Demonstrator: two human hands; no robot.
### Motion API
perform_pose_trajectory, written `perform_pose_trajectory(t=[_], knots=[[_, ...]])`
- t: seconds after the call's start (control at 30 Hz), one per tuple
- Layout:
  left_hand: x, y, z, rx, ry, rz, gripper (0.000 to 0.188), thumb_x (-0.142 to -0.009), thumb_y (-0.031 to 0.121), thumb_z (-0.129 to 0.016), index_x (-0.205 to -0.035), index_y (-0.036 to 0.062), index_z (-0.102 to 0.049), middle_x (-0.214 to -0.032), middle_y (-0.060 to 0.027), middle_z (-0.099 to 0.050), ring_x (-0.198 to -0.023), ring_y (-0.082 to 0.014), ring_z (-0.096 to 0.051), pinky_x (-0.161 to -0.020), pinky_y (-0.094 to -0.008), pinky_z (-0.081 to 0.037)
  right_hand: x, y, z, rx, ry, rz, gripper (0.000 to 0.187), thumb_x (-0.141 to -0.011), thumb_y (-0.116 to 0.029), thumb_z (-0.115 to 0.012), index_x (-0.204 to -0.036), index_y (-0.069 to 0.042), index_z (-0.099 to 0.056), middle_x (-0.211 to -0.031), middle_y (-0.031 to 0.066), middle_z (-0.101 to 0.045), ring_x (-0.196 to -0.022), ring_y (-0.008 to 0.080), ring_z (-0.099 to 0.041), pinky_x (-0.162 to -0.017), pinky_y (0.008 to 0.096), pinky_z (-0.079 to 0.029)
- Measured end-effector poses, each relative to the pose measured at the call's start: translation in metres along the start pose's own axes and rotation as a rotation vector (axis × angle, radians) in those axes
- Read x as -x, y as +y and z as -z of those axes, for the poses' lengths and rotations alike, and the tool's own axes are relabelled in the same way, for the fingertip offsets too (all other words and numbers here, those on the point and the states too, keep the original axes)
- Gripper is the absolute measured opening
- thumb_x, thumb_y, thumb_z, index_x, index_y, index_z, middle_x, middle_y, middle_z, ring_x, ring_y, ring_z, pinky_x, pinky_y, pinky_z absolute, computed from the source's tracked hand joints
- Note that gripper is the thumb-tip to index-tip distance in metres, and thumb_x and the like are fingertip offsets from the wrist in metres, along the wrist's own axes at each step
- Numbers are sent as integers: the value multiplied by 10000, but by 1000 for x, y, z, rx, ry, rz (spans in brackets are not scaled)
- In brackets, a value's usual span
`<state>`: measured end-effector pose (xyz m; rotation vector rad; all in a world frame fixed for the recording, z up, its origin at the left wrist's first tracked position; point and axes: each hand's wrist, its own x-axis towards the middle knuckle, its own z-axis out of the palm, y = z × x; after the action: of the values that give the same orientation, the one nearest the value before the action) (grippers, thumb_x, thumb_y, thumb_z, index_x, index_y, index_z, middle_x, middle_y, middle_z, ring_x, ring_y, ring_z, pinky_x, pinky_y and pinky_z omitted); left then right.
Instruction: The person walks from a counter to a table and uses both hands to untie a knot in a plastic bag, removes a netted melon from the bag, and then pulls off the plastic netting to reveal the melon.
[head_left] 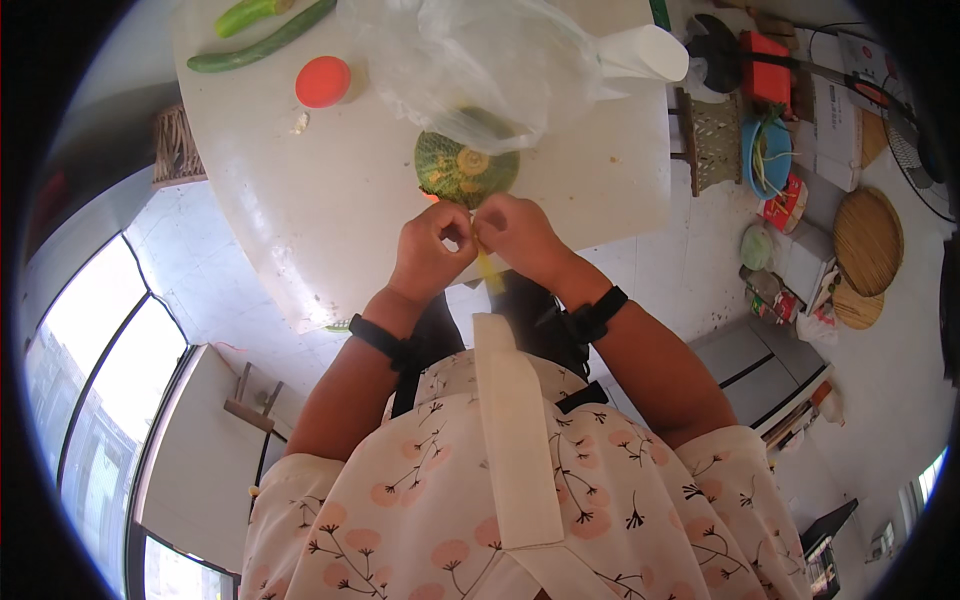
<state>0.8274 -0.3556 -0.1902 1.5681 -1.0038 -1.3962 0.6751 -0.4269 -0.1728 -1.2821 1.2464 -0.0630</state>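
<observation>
My left hand and my right hand meet at the near edge of the table, fingers pinched together. A thin yellow strip hangs down from between them; its upper end is hidden by the fingers, and I cannot make out its kind. Just beyond the fingertips rests a round, ribbed green pumpkin with a yellowish patch. A clear plastic bag lies over its far side. Something small and orange-red shows at the pumpkin's near left side.
Left on the table are a red round lid, a scrap, a cucumber and another long green vegetable. At the far right lies a white roll. Beyond the table stand a stool, a blue basin and a fan.
</observation>
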Motion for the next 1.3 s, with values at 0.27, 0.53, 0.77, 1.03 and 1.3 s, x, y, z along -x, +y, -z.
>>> perform_pose_trajectory(t=[0.27, 0.53, 0.77, 1.03, 1.3], knots=[[-4, 5, 6, -151, -139, -162, 123, -705, -63, -624, -775, 22, -571, -769, -78, -593, -690, -193, -601, -662, -297, -501, -6, -12, 12, 378, -179, 168, 157, -790, -141, -645, -836, 5, -610, -812, 177, -651, -781, 351, -628, -696, 401, -491], [4, 1, -4, -33, 2, 8, 115, -759, -55, -670, -793, -1, -574, -873, -71, -655, -774, -112, -641, -727, -257, -549, 1, -2, 5, 314, -14, 115, 176, -788, -150, -662, -819, 7, -589, -782, 182, -646, -760, 377, -627, -682, 430, -499], [6, 2, 4, -155, -45, -81, 116, -737, -60, -649, -790, 10, -573, -833, -80, -642, -733, -157, -642, -697, -272, -540, 4, 2, 2, 93, -91, 229, 129, -823, -84, -642, -887, 5, -576, -827, 191, -656, -809, 386, -633, -715, 437, -498], [7, 2, 2, -204, -11, -188, 129, -735, -31, -685, -805, 11, -585, -845, -80, -658, -698, -154, -628, -666, -272, -527, 4, -4, 4, 159, -138, 173, 137, -855, -75, -621, -923, 36, -581, -836, 178, -654, -783, 301, -671, -691, 385, -541], [6, 2, -10, -82, 122, 168, 124, -761, -1, -699, -785, 0, -577, -802, -34, -659, -700, -77, -618, -652, -235, -515, 8, 13, -6, -421, 40, -98, 108, -850, -52, -612, -890, 42, -574, -816, 152, -645, -710, 224, -668, -629, 340, -559]])
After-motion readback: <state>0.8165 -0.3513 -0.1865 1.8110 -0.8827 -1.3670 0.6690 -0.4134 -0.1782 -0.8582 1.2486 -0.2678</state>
